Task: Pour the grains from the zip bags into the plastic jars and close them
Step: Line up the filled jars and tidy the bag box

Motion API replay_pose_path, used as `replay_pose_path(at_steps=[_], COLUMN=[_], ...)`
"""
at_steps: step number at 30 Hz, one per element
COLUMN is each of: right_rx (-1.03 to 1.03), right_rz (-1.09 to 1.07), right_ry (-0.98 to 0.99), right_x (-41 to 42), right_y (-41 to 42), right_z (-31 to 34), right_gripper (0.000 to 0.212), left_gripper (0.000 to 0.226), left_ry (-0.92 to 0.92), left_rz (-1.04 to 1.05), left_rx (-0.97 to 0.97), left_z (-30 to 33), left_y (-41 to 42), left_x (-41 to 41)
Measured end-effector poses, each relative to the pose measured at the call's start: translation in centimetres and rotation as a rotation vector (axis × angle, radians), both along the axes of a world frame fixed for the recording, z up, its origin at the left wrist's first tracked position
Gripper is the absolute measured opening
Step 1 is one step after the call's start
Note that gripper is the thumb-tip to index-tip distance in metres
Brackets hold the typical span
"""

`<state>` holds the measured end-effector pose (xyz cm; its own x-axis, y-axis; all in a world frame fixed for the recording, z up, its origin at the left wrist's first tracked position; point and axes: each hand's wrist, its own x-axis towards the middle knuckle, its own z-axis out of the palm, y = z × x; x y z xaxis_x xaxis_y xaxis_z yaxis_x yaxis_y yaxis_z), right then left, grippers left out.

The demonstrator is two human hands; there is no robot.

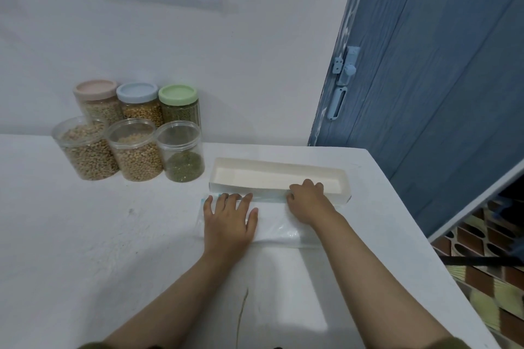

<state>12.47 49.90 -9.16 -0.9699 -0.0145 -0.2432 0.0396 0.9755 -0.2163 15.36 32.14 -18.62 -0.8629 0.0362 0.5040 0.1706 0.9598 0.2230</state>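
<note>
Pressing flat left hand on empty zip bag; right hand, fingers curled, pinching its far edge beside white tray.

Home pantry corner; grain jars

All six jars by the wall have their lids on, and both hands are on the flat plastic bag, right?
Not quite. In the head view only the three back jars have lids; the three front jars are open. Both the left hand and right hand are on the flat clear plastic bag.
</note>
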Motion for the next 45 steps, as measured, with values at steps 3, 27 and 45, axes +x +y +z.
replay_pose_path(at_steps=[3,27,45], right_rx=[-0.073,-0.019,-0.66], right_rz=[0.037,-0.347,-0.4], right_ry=[0.061,0.047,0.096], right_x=[-0.3,6.3,7.0], right_y=[-0.5,3.2,3.7], right_z=[-0.3,-3.0,-3.2], right_gripper=[0.038,0.064,0.062], left_gripper=[0.045,0.063,0.072], left_ry=[-0.007,-0.341,-0.22], left_rz=[-0.007,0.302,0.162], left_rx=[0.018,0.15,0.729], left_z=[0.2,2.3,3.6], left_y=[0.0,0.0,-1.7], left_x=[0.0,1.2,4.2])
